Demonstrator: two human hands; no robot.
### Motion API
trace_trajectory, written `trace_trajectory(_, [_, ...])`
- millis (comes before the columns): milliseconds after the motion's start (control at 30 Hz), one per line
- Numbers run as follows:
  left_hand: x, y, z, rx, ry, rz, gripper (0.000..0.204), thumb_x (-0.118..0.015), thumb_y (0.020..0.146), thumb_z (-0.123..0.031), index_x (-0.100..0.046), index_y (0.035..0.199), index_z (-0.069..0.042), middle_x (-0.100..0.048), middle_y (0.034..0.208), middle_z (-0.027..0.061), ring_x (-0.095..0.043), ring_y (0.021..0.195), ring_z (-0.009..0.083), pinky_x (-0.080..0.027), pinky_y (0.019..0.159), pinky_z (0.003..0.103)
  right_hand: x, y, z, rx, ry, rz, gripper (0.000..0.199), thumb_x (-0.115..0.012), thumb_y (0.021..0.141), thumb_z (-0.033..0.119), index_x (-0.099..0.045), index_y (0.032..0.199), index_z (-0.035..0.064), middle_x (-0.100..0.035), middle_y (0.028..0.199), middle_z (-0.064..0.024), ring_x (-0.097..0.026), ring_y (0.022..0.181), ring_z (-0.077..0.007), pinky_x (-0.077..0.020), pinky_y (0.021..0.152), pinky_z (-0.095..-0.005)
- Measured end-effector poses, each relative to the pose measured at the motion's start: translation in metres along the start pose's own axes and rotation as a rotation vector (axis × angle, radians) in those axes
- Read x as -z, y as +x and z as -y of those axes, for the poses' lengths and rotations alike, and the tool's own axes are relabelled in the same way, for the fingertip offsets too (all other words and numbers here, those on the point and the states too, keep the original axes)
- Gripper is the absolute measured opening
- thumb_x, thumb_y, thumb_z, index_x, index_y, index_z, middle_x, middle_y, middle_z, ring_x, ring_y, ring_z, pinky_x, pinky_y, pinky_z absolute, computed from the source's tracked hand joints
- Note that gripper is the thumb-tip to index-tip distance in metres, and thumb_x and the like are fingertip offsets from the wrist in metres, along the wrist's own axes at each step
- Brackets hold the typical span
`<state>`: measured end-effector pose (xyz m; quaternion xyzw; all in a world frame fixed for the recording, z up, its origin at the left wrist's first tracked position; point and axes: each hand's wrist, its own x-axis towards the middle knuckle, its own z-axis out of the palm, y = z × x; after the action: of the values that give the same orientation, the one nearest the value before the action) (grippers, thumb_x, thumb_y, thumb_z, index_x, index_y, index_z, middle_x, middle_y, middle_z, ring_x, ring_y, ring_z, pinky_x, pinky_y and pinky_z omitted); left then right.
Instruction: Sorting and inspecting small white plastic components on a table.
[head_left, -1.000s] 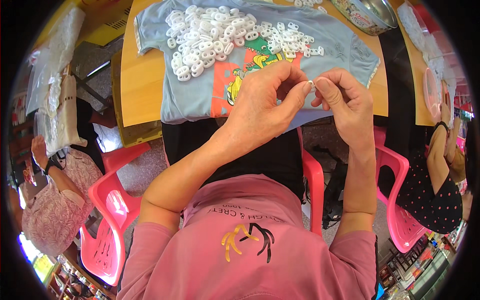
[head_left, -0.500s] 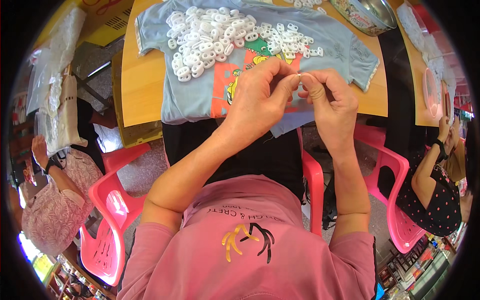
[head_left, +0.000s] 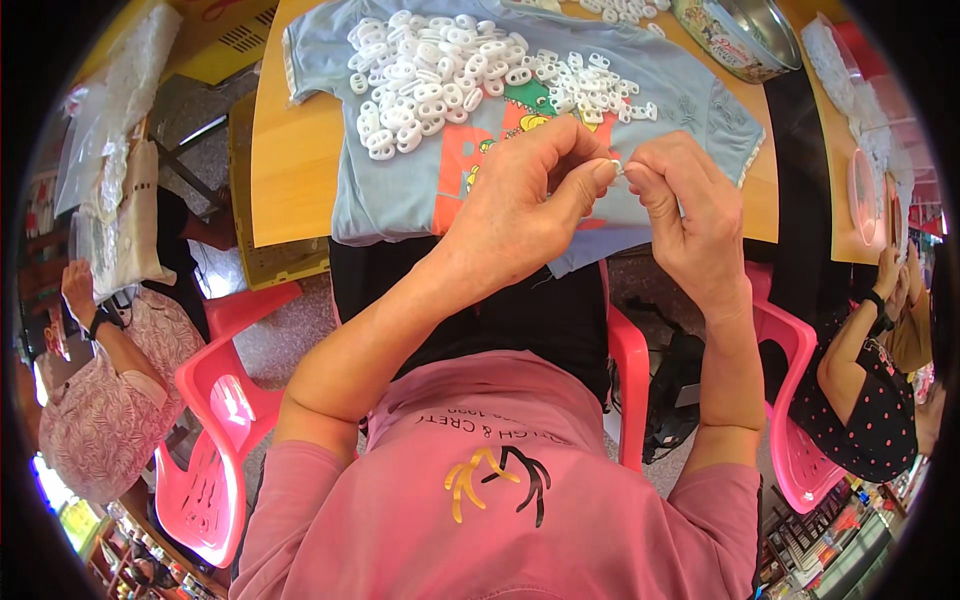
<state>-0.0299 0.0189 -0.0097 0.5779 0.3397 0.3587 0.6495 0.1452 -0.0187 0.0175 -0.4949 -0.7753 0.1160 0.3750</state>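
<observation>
Pinching a small white clip between both hands, I hold it just above the near edge of the worktop. My left hand has its grip narrow on the clip's left end; my right hand nips the other end, fingertips nearly touching. Beyond the grip, a heap of white clips lies on a pale blue shirt. Farther right stands a metal bowl.

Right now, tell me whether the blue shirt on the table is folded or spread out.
Spread out. The blue shirt lies flat on the wooden table, sleeves out, with white plastic pieces heaped on it.
</observation>
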Motion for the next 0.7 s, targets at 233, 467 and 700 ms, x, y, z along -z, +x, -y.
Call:
trace_trajectory(233, [-0.005,0.001,-0.001,-0.170,0.039,-0.071,0.012,-0.062,0.088,-0.007,-0.056,0.084,0.002,-0.060,0.070,0.0089,-0.057,0.058,0.0161,-0.045,0.054,0.030,-0.010,-0.007,0.004,-0.102,0.071,-0.105,0.005,-0.063,0.086,0.000,-0.058,0.086,-0.0008,-0.058,0.075,-0.0110,-0.057,0.062,-0.0266,-0.0441,0.052,-0.0336])
trace_trajectory(467, [0.004,-0.004,0.004,-0.229,0.370,-0.022,0.009,-0.061,0.093,-0.008,-0.060,0.094,0.001,-0.061,0.077,0.0014,-0.057,0.069,0.0071,-0.046,0.056,0.023,-0.018,-0.007,0.007,-0.077,-0.006,-0.063,0.003,-0.061,0.088,0.001,-0.058,0.086,-0.0003,-0.056,0.073,-0.0110,-0.058,0.062,-0.0265,-0.0441,0.052,-0.0343])
trace_trajectory(700, [0.013,-0.012,-0.001,0.033,-0.106,-0.044,0.015,-0.059,0.094,-0.012,-0.058,0.094,0.002,-0.061,0.073,0.0031,-0.057,0.065,0.0077,-0.047,0.058,0.024,-0.028,-0.002,0.015,-0.299,0.306,-0.077,0.004,-0.061,0.089,0.003,-0.061,0.090,-0.0015,-0.058,0.075,-0.0103,-0.058,0.061,-0.0209,-0.0451,0.052,-0.0327])
